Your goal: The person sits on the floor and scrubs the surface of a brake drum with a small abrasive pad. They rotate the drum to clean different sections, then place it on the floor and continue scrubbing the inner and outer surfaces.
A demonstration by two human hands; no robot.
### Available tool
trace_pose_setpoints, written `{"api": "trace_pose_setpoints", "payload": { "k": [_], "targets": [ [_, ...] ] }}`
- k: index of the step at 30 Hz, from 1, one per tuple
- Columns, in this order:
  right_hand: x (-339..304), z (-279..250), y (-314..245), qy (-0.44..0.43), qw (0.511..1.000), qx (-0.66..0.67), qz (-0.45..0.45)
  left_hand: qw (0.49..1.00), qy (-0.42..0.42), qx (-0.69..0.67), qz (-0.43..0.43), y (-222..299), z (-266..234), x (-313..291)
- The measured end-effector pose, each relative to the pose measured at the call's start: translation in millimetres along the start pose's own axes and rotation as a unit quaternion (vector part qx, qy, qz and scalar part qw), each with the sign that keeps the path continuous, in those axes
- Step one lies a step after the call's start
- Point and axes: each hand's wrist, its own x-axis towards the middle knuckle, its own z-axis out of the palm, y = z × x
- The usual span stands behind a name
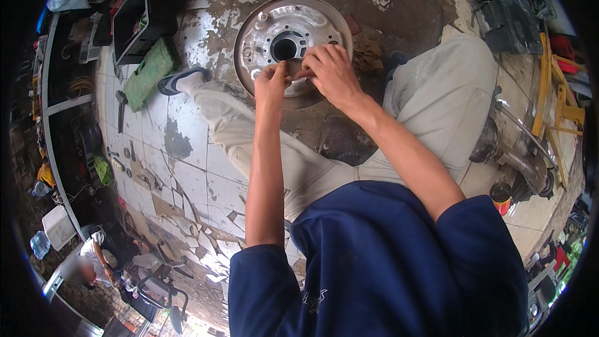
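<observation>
A round metal brake backing plate [253, 31] with a dark centre hole and several smaller holes lies on the floor between my legs. Over its near half, my left hand [271, 81] is closed, thumb and fingertips pinched together beside the centre hole. My right hand [331, 72] is closed too, fingers bent down toward the left fingertips. Between the two sets of fingertips is a small dark brownish piece [297, 70], mostly covered by the fingers; its kind cannot be made out.
A black crate [131, 22] and a green sack [150, 73] lie left of my foot, near a hammer [120, 109]. Broken tile pieces [203, 240] cover the lower left floor. At right are a yellow frame [543, 87] and metal parts [521, 165]. Another person [93, 259] sits far left.
</observation>
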Motion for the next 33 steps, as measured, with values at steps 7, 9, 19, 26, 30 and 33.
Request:
{"api": "trace_pose_setpoints", "payload": {
  "k": [7, 9, 19, 26, 30, 33],
  "targets": [
    [3.4, -11.8, 12.1, 0.002, 0.997, 0.061, -0.041, 0.989, -0.139, -0.027, -0.033, -6.2, 3.6, 26.9],
    [3.8, -11.8, 18.0, 0.007, 0.998, 0.069, 0.001, 0.994, -0.075, 0.034, 0.072, 1.5, 6.7, 24.7],
    [-33.8, 4.7, 36.1, -0.145, 0.974, -0.16, -0.074, 0.853, 0.317, 0.234, 0.34, -64.4, -59.6, 26.8],
    [-29.6, -5.1, 36.2, -0.149, 0.967, -0.185, -0.088, 0.96, 0.245, 0.078, 0.112, -102.7, -60.5, 38.2],
    [-24.6, -2.3, 32.3, -0.162, 0.96, -0.203, -0.101, 0.971, 0.228, 0.03, 0.072, -127.8, -68.9, 53.2],
    [-30.1, -1.9, 29.7, -0.162, 0.951, -0.235, -0.114, 0.975, 0.22, 0.025, 0.034, -117.5, -63.4, 47.6]
  ]
}}
